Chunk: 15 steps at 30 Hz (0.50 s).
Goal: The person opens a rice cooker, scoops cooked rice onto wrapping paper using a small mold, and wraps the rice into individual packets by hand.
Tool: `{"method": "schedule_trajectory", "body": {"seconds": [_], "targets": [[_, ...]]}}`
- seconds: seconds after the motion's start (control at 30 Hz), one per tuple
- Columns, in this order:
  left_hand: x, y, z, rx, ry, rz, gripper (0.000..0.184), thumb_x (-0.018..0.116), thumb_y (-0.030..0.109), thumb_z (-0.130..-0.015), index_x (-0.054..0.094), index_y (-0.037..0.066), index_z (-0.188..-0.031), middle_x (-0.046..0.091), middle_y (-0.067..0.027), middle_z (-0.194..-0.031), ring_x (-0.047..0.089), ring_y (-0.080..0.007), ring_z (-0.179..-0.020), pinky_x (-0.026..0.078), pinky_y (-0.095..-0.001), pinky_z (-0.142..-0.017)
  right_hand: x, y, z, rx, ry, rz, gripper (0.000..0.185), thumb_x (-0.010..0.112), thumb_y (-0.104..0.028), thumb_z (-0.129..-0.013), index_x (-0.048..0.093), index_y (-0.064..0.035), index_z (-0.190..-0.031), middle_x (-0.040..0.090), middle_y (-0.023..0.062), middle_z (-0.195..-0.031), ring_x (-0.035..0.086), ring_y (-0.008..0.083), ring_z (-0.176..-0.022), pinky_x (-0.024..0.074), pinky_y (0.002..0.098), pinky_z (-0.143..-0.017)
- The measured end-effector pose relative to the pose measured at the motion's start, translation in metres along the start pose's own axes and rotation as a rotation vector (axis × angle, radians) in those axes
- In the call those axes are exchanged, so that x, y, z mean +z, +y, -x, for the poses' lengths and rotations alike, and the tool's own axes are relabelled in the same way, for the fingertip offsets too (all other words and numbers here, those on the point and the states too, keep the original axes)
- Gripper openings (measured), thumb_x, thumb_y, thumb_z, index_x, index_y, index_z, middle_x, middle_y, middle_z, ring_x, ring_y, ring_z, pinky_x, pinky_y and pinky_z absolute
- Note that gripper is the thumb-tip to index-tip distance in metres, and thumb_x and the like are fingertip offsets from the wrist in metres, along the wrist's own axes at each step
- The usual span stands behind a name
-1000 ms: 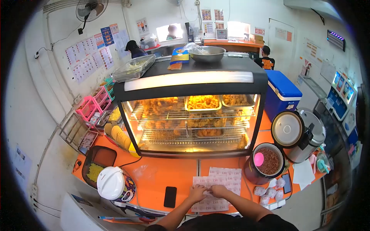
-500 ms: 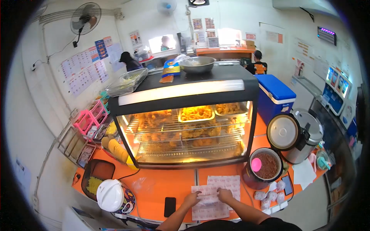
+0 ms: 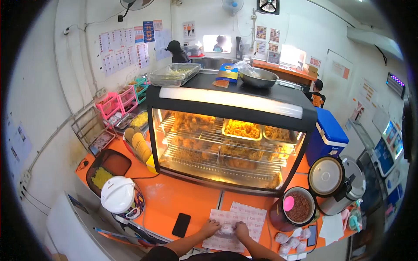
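Printed white wrapping paper (image 3: 237,212) lies in overlapping sheets on the orange table in front of me. My left hand (image 3: 210,228) rests at the left part of the front sheet, its fingers curled and pinching the paper. My right hand (image 3: 241,229) is a short way to the right, with fingers also bent down onto the paper. A pale raised patch shows between the hands; whether it is folded paper or a small wrapped thing I cannot tell. A black phone (image 3: 181,225) lies left of my left hand. Several small wrapped bundles (image 3: 294,241) sit to the right of my right hand.
A lit glass warming cabinet (image 3: 230,143) with trays of fried food stands behind the paper. A pot (image 3: 292,209) of brown grains with a pink scoop is at right, a white-lidded bucket (image 3: 118,194) at left. A blue cooler (image 3: 326,132) stands beside the cabinet. Two people are farther back.
The camera view has turned left and tilted, so everything sits differently in it. Both hands stay at the front sheet, with fingers bent onto it.
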<state>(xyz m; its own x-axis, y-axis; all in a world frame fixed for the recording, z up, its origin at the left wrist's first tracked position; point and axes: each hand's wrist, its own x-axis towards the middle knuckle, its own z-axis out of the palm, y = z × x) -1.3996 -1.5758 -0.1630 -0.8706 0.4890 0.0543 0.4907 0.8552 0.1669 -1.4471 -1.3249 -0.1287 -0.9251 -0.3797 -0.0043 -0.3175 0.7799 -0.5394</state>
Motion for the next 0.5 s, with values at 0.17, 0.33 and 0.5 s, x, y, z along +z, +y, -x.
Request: {"method": "schedule_trajectory", "body": {"seconds": [0.17, 0.33, 0.5], "targets": [[-0.053, 0.021, 0.034, 0.049, 0.170, 0.026, 0.039, 0.063, 0.029, -0.092, 0.066, 0.019, -0.129, 0.066, -0.0013, -0.114, 0.058, -0.0232, -0.114, 0.045, -0.0481, -0.090, -0.006, -0.005, 0.030, -0.096, 0.028, -0.106, 0.024, 0.069, -0.017, -0.085, 0.071, -0.0009, -0.102, 0.068, 0.0233, -0.099, 0.063, 0.0439, -0.099, 0.0530, 0.0518, -0.087], [-0.039, 0.015, 0.031, 0.033, -0.011, -0.021, 0.036, 0.064, 0.037, -0.094, 0.071, 0.022, -0.127, 0.069, -0.0020, -0.107, 0.060, -0.0233, -0.112, 0.045, -0.0490, -0.090, -0.020, -0.012, 0.056, -0.180, -0.053, -0.090, 0.040, 0.071, -0.022, -0.087, 0.067, -0.0028, -0.122, 0.071, 0.0219, -0.108, 0.065, 0.0426, -0.105, 0.0545, 0.0479, -0.091], [-0.039, 0.003, 0.005, -0.085, -0.225, 0.143, 0.024, 0.067, 0.039, -0.092, 0.079, 0.029, -0.110, 0.074, -0.0021, -0.099, 0.063, -0.0260, -0.111, 0.045, -0.0504, -0.094, -0.022, 0.014, 0.041, 0.001, -0.230, -0.163, 0.042, 0.074, -0.028, -0.087, 0.070, -0.0049, -0.122, 0.075, 0.0178, -0.106, 0.072, 0.0351, -0.098, 0.0567, 0.0431, -0.089]]}}
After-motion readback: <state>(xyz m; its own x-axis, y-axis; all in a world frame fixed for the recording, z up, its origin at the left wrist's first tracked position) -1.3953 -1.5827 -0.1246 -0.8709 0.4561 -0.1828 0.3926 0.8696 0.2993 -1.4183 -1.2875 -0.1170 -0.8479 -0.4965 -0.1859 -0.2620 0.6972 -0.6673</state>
